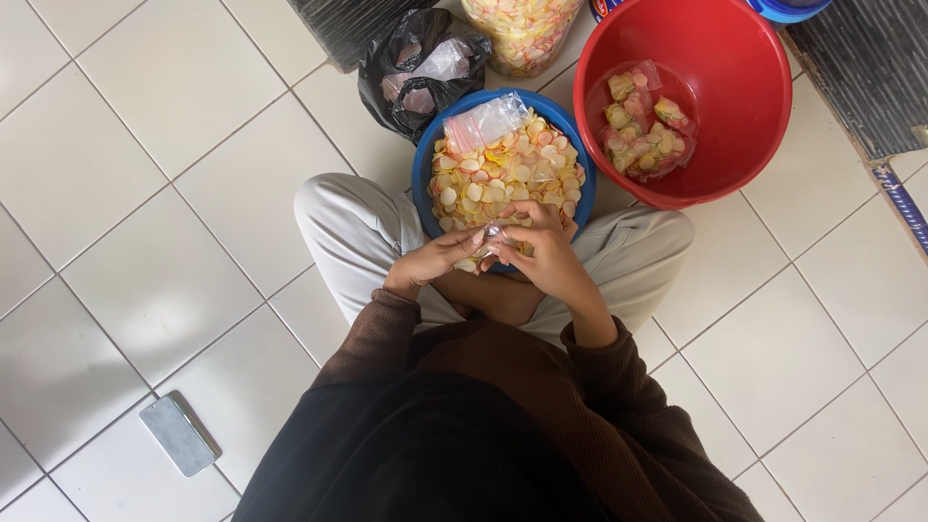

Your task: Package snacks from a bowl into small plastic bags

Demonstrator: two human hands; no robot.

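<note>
Sitting cross-legged on the floor (145,222), left hand (430,261) and right hand (546,253) pinch a small clear bag (493,235) right over the blue bowl (422,174) of chips (512,174), refills close, red tub (735,106) of filled bags just beside.

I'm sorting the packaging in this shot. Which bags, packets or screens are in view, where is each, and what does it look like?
Small clear bag: held between left hand and right hand.
Stack of clear bags: on the chips in the blue basin.
Filled clear packets: inside the red basin, yellow-pink chips.
Black plastic bag: behind the blue basin, open.
Phone: lower-left floor, grey rectangle.
</note>
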